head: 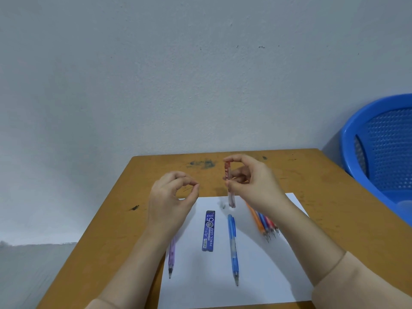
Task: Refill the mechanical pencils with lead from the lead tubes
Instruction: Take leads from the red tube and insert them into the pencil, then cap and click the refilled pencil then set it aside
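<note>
My right hand [252,181] holds a slim red and clear mechanical pencil [229,188] upright above the top edge of the white paper [200,286]. My left hand [174,197] hovers to its left, with thumb and forefinger pinched together on what looks like a thin lead. A blue lead tube [209,230] lies flat on the paper between my hands. A blue pencil [233,248] lies to the right of it. A purple pencil [171,255] lies partly under my left forearm. A small grey bit [223,205] lies on the paper by the red pencil's lower end.
A bundle of orange, blue and red pencils [265,224] lies on the paper under my right wrist. The paper sits on a small wooden table [334,219] against a grey wall. A blue plastic basket [383,148] stands to the right of the table.
</note>
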Motion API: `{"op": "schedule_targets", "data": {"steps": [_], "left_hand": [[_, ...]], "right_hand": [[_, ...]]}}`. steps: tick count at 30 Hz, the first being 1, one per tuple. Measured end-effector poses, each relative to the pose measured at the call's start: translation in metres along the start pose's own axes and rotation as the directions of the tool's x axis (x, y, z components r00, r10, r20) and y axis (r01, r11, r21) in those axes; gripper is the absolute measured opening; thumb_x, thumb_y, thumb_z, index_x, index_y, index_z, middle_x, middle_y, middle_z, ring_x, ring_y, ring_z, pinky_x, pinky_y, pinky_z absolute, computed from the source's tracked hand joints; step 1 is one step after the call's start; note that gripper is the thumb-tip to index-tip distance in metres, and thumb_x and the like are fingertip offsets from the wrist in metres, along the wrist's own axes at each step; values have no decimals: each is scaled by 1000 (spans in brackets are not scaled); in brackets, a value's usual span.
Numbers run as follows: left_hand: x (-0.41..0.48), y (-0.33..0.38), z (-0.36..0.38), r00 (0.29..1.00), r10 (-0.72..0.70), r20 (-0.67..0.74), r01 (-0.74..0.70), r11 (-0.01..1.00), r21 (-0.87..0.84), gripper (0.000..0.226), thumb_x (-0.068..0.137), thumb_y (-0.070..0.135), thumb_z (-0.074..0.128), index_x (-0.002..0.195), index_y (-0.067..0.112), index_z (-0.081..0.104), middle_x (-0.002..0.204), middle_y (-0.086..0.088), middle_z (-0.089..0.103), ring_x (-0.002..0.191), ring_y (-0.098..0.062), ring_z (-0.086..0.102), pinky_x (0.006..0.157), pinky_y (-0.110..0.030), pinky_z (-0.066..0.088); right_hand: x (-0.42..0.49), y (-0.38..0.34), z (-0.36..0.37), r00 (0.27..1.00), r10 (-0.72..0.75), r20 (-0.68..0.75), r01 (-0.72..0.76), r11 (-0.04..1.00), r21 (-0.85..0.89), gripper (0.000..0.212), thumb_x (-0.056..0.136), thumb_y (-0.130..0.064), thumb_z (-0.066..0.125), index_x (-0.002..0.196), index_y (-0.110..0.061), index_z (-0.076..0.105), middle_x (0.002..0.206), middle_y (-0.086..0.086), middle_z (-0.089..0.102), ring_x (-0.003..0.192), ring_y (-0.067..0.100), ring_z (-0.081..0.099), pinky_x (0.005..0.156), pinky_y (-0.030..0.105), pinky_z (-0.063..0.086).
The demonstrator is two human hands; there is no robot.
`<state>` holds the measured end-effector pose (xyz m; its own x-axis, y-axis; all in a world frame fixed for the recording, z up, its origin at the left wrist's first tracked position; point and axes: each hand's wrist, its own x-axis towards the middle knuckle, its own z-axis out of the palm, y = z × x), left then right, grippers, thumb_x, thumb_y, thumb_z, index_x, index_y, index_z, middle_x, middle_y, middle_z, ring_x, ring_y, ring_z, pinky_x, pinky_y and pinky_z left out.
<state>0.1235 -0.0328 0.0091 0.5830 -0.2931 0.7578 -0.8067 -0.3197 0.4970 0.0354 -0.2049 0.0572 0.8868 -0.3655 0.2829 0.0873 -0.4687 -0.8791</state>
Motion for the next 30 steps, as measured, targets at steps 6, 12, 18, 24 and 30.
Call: {"op": "schedule_targets", "data": {"steps": [6,12,18,24,30], "left_hand": [[1,0,0,1000,3,-10,-3,1000,15,20,80,36,61,81,19,72,86,11,63,82,-9,60,70,-43,53],[1,0,0,1000,11,-21,-11,1000,24,20,79,35,60,80,19,72,85,10,62,81,-11,61,69,-44,53],[1,-1,0,1000,16,-6,-16,1000,17,20,80,35,60,82,19,72,86,10,62,83,-10,60,71,-44,53],[2,-2,0,1000,17,-12,-17,1000,11,20,80,35,60,82,19,72,87,10,62,83,-11,60,71,-44,53],[2,-1,0,999,30,-21,-30,999,15,20,81,34,60,82,18,72,86,10,62,82,-10,60,71,-44,53]], "right_hand": [[2,-1,4,975,181,126,-193,978,84,42,79,9,68,114,-12,59,70,3,62,67,18,68,76,41,59],[-8,-4,13,912,300,280,-286,954,-90,36,76,8,71,104,-13,60,84,5,60,71,17,68,64,32,60],[-9,-1,18,884,323,338,-159,888,-431,39,79,-13,75,114,-19,59,90,-6,62,74,3,58,65,18,50],[-11,2,24,889,335,312,-91,797,-597,44,83,-25,71,124,-25,57,121,-1,58,102,10,56,85,25,50],[-13,6,26,889,311,335,-17,754,-657,48,88,-26,65,134,-23,51,124,-2,59,129,15,35,100,32,39]]}}
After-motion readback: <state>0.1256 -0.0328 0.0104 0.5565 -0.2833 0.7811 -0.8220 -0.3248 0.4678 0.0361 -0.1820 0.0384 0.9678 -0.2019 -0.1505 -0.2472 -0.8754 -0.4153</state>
